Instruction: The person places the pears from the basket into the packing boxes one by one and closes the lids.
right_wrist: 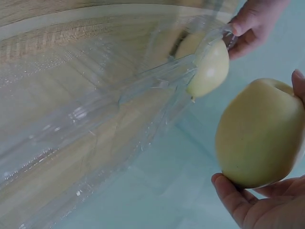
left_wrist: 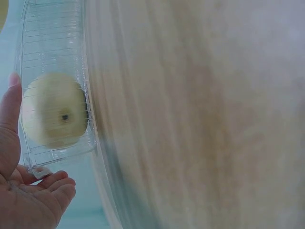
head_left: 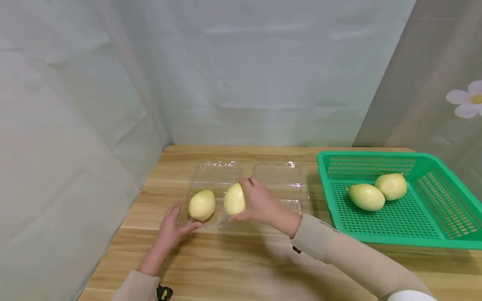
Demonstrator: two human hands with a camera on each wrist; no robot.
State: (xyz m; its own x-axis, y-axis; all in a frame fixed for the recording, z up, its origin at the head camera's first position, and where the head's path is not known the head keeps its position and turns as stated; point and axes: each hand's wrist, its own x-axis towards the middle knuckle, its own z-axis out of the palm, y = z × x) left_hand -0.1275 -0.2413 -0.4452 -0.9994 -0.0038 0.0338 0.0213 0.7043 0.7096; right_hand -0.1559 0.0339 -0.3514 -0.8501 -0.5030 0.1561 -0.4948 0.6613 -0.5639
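My right hand (head_left: 261, 205) grips a pale yellow pear (head_left: 235, 200), thumb on one side and fingers on the other. This pear is raised above the right part of an opened clear plastic container (head_left: 218, 173). Another pear (head_left: 202, 205) sits in the container's left part; its dark blossom end shows through the ribbed wall in the left wrist view. At the container's near left corner, my left hand (head_left: 170, 230) holds the edge between thumb and fingers. The right wrist view shows the held pear (right_wrist: 259, 133) close up.
A second opened clear container (head_left: 280, 173) stands to the right of the first. Farther right, a green plastic basket (head_left: 399, 240) holds two more pears (head_left: 366, 197). Everything stands on a wooden table (head_left: 211, 267), with pale cloth hanging behind and at the left.
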